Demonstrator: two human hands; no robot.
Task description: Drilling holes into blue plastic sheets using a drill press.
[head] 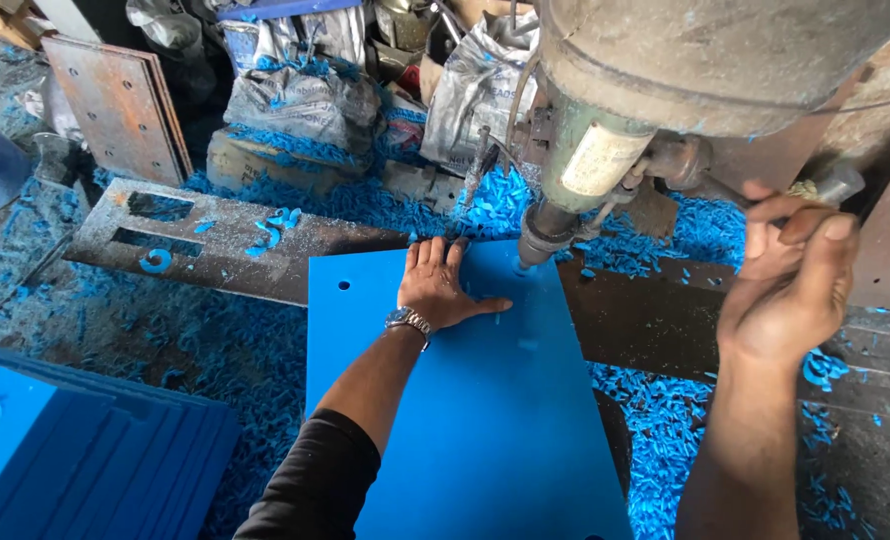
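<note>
A large blue plastic sheet [485, 420] lies flat on a long rusty metal bar [225, 240] under a drill press [605, 150]. My left hand [440, 285], a watch on its wrist, presses flat on the sheet's far edge, just left of the drill chuck [543, 235], whose tip meets the sheet. My right hand [795, 285] is closed around the drill's feed handle [835, 185] at the right. A small hole [344, 285] shows near the sheet's far left corner.
Blue plastic shavings [215, 350] cover the bench and floor. A stack of blue sheets [75, 450] lies at the lower left. Grey sacks [305, 95] and a rusty plate [115, 105] stand at the back. Dark metal surface [865, 470] at right.
</note>
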